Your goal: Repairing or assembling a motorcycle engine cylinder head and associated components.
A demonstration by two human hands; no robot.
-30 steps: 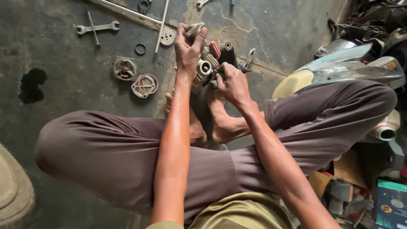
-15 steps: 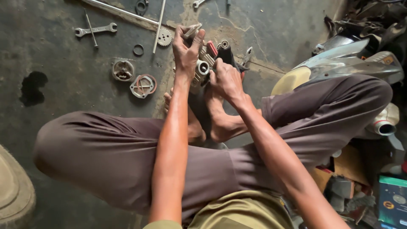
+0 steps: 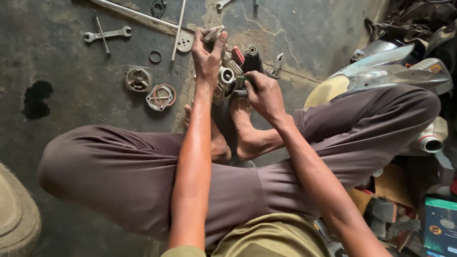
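I sit on a stained concrete floor with my bare feet (image 3: 240, 128) braced against a metal engine part (image 3: 227, 76) with round ports and a red piece. My left hand (image 3: 208, 53) grips the top of that part. My right hand (image 3: 261, 93) is closed around a small green-handled tool whose tip meets the part's side; most of the tool is hidden in my fist.
On the floor to the left lie a round metal cover (image 3: 138, 78), a ring-shaped gasket plate (image 3: 161, 96), a small ring (image 3: 155, 56), a sprocket (image 3: 184, 42), a double-ended spanner (image 3: 107, 34) and long rods (image 3: 138, 14). Scooter bodywork (image 3: 381, 76) and boxes crowd the right.
The view has shifted slightly. My right hand has moved a little lower against the part's side, while my left hand keeps its grip on top.
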